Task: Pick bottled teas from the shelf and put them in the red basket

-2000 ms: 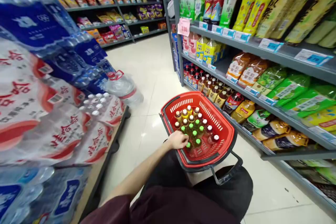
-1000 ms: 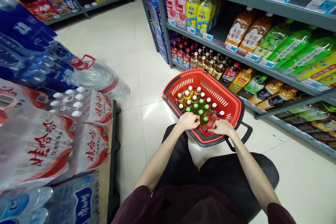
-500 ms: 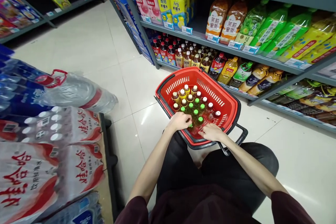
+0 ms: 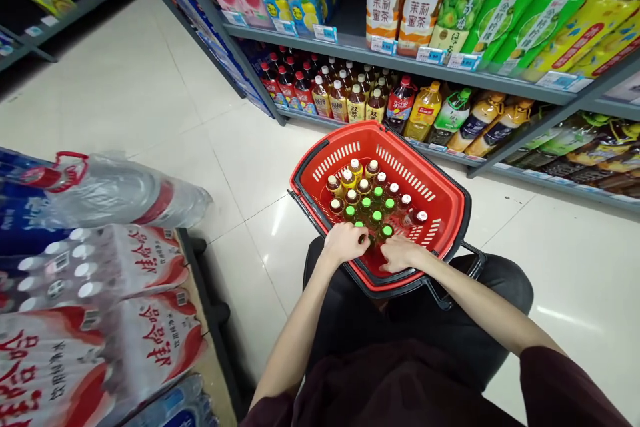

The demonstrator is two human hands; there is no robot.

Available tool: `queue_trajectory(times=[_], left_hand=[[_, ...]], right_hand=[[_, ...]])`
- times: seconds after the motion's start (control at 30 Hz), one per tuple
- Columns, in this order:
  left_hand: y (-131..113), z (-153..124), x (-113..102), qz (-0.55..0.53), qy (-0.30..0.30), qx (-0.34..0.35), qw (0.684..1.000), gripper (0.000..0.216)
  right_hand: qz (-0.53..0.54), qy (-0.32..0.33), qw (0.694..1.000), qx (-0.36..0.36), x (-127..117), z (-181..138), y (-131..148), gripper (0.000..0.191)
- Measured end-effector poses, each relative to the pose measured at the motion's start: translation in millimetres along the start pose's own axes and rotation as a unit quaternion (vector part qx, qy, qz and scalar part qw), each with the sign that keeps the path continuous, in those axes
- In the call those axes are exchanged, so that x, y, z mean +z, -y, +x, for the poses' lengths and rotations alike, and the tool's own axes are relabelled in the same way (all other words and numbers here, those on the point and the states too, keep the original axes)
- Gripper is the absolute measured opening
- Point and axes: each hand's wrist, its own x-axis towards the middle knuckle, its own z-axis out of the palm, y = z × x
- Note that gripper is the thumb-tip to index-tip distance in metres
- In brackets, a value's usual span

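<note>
A red shopping basket [image 4: 320, 147] with a black rim stands before my knees. Inside it, several small upright drink bottles are grouped by cap: green-capped bottles [image 4: 377, 217] near the front, cream-capped bottles [image 4: 352, 196] to the left and back, and white-capped bottles [image 4: 406, 200] on the right. My left hand [image 4: 345, 244] reaches over the front rim with curled fingers, beside the nearest green caps. My right hand [image 4: 403, 253] is also inside the front, fingers bent downward, close to the front-right green-capped bottle [image 4: 387, 232]. What lies within either hand's fingers is hidden.
A drinks shelf [image 4: 345, 53] with large bottles above and smaller ones below runs behind the basket. At left, shrink-wrapped water packs [image 4: 150, 327] sit on a pallet, with a large water jug [image 4: 125, 190] lying beyond. The basket's black handle [image 4: 475, 263] hangs at right.
My view has shifted, so the shelf and basket look nearer. My right hand's fingers, more stretched out before, are now curled downward. My left hand stays curled at the front bottles.
</note>
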Motion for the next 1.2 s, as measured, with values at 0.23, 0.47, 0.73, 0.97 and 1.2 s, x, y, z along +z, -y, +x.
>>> queue_trajectory(times=[0.23,0.47,0.73,0.97,1.2], left_hand=[[-8.9,-8.1,1.0,0.014,-0.005,-0.027,1.000,0.025],[-21.2,-27.7,12.4,-0.015,-0.011,-0.066,0.998,0.020],[-32.2,-44.0,18.6,-0.047,-0.010,-0.108,0.993,0.019],[-24.7,-47.5,16.2,-0.063,-0.014,-0.117,0.991,0.022],[-24.3,-49.4,14.4,-0.048,-0.024,-0.101,0.993,0.022]], right_hand=[[0.000,0.036,0.999,-0.021,-7.2,-0.1,-14.8,0.042],[0.012,0.121,0.992,-0.039,-21.7,6.0,-21.1,0.047],[0.064,-0.166,0.969,0.173,-54.4,28.5,-86.1,0.046],[0.081,-0.049,0.968,0.231,-45.6,58.8,-88.3,0.045],[0.091,-0.029,0.968,0.232,-44.4,58.7,-79.3,0.047]])
